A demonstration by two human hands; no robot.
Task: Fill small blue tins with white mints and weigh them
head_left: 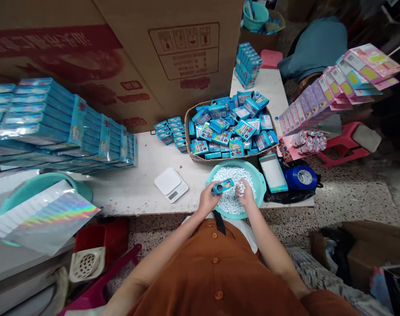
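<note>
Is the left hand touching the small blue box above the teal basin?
Touching: the head view shows the left hand holding the small blue box, with its fingers against the box, above the teal basin.

- Bright, even light covers my workspace, though I can't tell where it comes from.
- The holographic sheet at lower left throws rainbow glare.
- The white pellets look very bright, close to washing out.
- Shadows stay soft, with only a mild darkening beneath the white table.
- The wide lens bends the stacked blue boxes and pink cards toward the edges.
- My fingers look sharp, without obvious motion blur.
</note>
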